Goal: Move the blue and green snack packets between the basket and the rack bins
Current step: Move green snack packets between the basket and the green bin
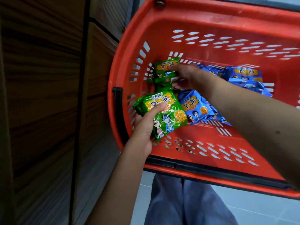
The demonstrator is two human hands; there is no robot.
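Brown rack bins point(40, 95) far left. Left hand point(144, 125) grips green packet stack point(162, 114). Right hand point(186, 77) pinches another green packet point(165, 69) inside red basket point(211, 143). Blue packets point(196, 108) remain; sorting likely mid-way.

One red basket point(211, 25) is counted. Two hands are seen: one left hand point(144, 127) and one right hand point(190, 76). Green packets are found in two groups: a held stack point(168, 116) of at least two in the left hand, its lower layers shown only as edges, and a corner pile point(165, 69) of at least two pinched by the right hand. Blue packets point(194, 108) are spread in two clusters, at least five in all; the exact total cannot be told, as they overlap. Two trouser legs point(186, 207) are seen
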